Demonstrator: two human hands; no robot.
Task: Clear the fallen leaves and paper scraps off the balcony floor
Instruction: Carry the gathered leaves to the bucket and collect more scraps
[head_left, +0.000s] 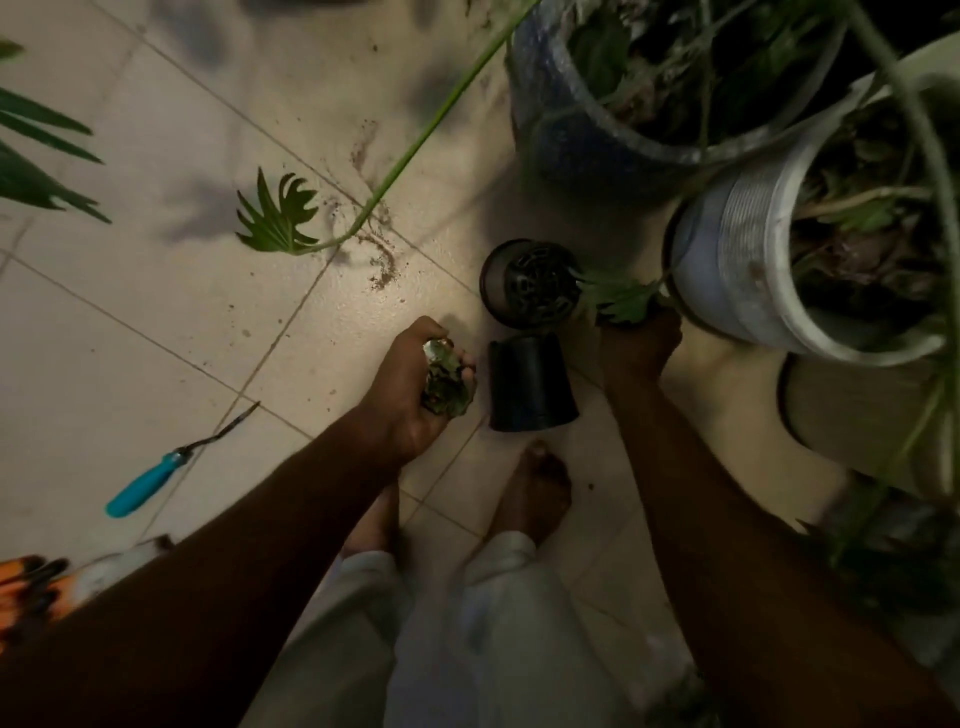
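Note:
My left hand (410, 384) grips a crumpled bunch of leaves and paper scraps (447, 382) just above the pale tiled balcony floor (156, 322). My right hand (641, 345) reaches down beside the white ribbed pot and its fingers close on a green lobed leaf (618, 301) on the floor; the fingertips are in shadow. Loose soil crumbs (382, 260) are scattered over the tiles further out.
Two small black pots (530, 387) lie tipped between my hands. A white ribbed planter (748, 275) and a blue planter (571, 119) stand at the right. A teal-handled trowel (156, 478) lies at the left. A long stem with a leaf (280, 218) droops over the floor. My bare feet (532, 491) are below.

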